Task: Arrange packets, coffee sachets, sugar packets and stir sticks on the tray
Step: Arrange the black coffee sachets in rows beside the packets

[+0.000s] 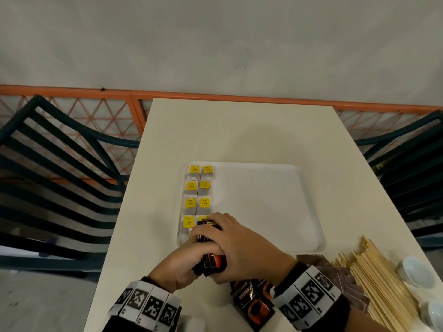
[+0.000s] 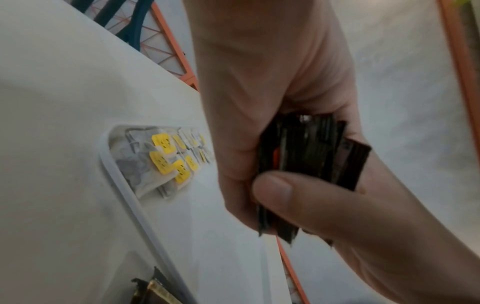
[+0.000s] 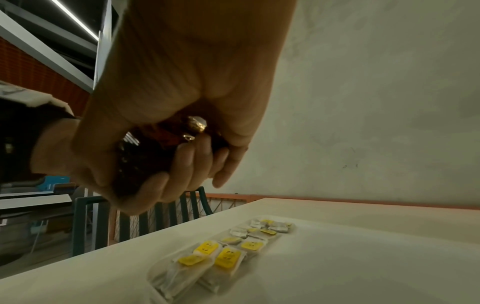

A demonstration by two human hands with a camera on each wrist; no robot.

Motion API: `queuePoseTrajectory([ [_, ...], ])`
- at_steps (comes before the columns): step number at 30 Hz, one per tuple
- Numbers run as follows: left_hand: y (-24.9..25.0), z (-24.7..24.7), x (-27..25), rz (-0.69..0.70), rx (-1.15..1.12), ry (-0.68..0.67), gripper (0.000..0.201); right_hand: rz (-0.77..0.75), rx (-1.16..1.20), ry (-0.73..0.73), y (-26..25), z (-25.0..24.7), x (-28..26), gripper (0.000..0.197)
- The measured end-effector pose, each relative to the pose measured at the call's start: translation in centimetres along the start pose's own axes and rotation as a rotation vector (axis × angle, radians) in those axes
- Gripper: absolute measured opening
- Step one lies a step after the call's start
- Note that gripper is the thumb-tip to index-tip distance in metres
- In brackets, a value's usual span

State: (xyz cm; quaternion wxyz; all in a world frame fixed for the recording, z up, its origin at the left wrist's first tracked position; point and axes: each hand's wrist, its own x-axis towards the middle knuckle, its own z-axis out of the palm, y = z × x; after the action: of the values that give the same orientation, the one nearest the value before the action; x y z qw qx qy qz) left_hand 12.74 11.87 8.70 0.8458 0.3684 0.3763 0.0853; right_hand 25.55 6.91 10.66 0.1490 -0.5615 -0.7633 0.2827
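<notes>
Pale plaster wall (image 1: 215, 39) and an orange lattice railing (image 1: 72, 111) stand behind a cream table (image 1: 239, 130), with dark slatted chairs (image 1: 60, 164) on either side. On the table sits a white tray (image 1: 263, 200), and along its left edge lie tea bags with yellow tags (image 1: 194, 185) in two neat columns.

Both hands meet over the near left corner of the tray, closed round one bundle of black coffee sachets (image 1: 209, 257). The left hand (image 1: 182, 262) curls its fingers around the bundle from below and the left; the left wrist view shows its thumb (image 2: 280, 191) pressing against the sachet edges (image 2: 309, 150). The right hand (image 1: 242, 250) wraps over the top, fingers curled down along the far end of the stack.

Near the table's front edge, under the right wrist, more black and orange coffee sachets (image 1: 254, 305) lie loose. Just to their right are brown packets (image 1: 335, 271), partly hidden, and beside those a heap of wooden stir sticks (image 1: 376, 271). Two small pale bowls (image 1: 417, 271) stand at the right edge. Both wrists wear bands printed with black and white markers (image 1: 148, 305).
</notes>
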Motion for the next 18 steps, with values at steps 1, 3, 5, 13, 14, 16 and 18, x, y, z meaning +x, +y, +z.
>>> queuePoseTrajectory([
  [1, 0.2, -0.1, -0.1, 0.015, -0.074, -0.029, 0.03, -0.001, 0.019, 0.004, 0.1, -0.1, 0.3, 0.067],
  [3, 0.3, -0.6, 0.0, 0.021, -0.201, -0.063, 0.05, -0.011, 0.033, 0.009, 0.3, -0.3, 0.6, 0.067],
  [5, 0.2, -0.9, 0.2, 0.025, -0.272, -0.046, 0.053, -0.014, 0.02, -0.002, 0.6, -0.4, 0.9, 0.075],
  [13, 0.0, 0.1, 1.8, 0.108, -0.28, 0.029, 0.043, 0.008, 0.053, -0.022, 2.5, -1.6, 1.2, 0.098],
  [14, 0.0, 0.3, 1.9, 0.117, -0.269, 0.026, 0.042, 0.0, 0.03, -0.021, 2.8, -1.8, 1.2, 0.1],
  [16, -0.1, 0.7, 2.2, 0.144, -0.255, 0.036, 0.041, -0.028, -0.02, -0.015, 3.6, -2.0, 1.2, 0.103],
  [18, -0.3, 1.1, 2.7, 0.195, -0.246, 0.101, 0.04, -0.044, -0.03, 0.0, 4.4, -2.1, 1.1, 0.106],
])
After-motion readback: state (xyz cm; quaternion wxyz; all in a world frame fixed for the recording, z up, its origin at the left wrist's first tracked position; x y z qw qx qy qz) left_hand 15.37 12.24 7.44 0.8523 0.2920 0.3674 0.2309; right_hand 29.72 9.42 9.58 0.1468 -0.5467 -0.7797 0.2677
